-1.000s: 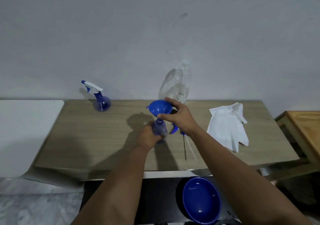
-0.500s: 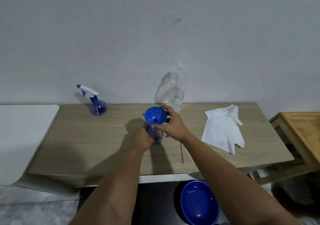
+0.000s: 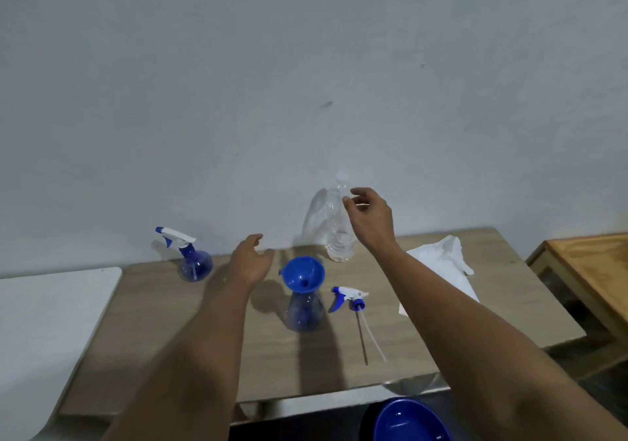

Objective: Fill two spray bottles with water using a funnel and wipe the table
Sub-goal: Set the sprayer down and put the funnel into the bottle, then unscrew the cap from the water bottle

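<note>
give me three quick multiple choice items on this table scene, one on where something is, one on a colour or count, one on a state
1. Where does the blue plastic funnel sit?
A. in the neck of the open blue spray bottle
B. flat on the white cloth
C. in the right hand

2. How many spray trigger heads are in view?
A. one
B. two
C. four

3. What is the right hand doing?
A. gripping the funnel
B. pressing the cloth
C. reaching, fingers spread, at the clear plastic water bottle

Answers:
1 A: the funnel stands upright in that bottle's neck, on the wooden table.
2 B: one is on the capped blue spray bottle at the back left, and a loose trigger head lies on the table.
3 C: its fingers are by the bottle's upper part, not yet closed round it.
</note>
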The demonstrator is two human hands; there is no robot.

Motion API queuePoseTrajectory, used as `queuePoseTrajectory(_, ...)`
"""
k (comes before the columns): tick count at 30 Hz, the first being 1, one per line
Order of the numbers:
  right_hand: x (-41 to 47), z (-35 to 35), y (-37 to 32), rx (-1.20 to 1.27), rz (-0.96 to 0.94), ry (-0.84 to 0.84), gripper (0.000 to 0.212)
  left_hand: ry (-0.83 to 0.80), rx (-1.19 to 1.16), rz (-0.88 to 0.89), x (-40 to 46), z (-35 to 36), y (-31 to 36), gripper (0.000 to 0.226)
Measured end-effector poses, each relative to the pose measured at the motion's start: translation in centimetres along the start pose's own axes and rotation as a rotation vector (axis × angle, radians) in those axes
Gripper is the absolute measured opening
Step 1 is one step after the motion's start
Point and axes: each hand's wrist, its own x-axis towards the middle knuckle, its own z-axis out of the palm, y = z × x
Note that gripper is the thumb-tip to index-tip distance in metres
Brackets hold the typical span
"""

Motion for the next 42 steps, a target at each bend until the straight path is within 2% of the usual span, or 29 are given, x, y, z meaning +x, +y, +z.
queuePoseTrajectory(2,2.5,-0.2,-1.0,-0.098,-0.02,-0.019,0.041,-0.027,0.01,0.117,2.0,0.3,4.0,0.063)
queuePoseTrajectory(6,6.9,0.5,-1.8,-0.253,-0.027,-0.115,0.057,-0.205,0.126,0.283,6.0,3.3,9.7,0.093)
queuePoseTrajectory(10,9.7,2.0,-0.7,-0.344,-0.045,-0.201,0.055,-0.293,0.087,0.246,9.2,7.1,12.2,0.11)
queuePoseTrajectory(13,10.0,2.5,1.1,-0.285,-0.065,-0.158,0.046,-0.265,0.017,0.224,11.0,9.0,12.0,0.099)
queuePoseTrajectory(16,9.2,2.2,2.6,-0.19,-0.082,-0.096,0.042,-0.281,0.053,0.261,11.3,10.3,11.6,0.09)
queuePoseTrajectory(23,7.0,-0.3,3.2,-0.124,-0.073,-0.008,0.037,-0.306,-0.003,0.303,8.5,12.1,13.1,0.1)
queuePoseTrajectory(29,4.6,-5.1,2.8,-0.167,-0.1,0.083,0.034,-0.341,-0.015,0.354,4.4,13.4,15.7,0.097)
queuePoseTrajectory(37,-0.5,-9.2,3.5,-0.252,-0.091,0.059,0.035,-0.403,-0.039,0.343,-1.4,15.3,15.1,0.094)
queuePoseTrajectory(42,-2.9,-9.3,5.0,-0.211,-0.051,0.013,0.037,-0.449,-0.001,0.319,-3.7,15.2,13.2,0.096)
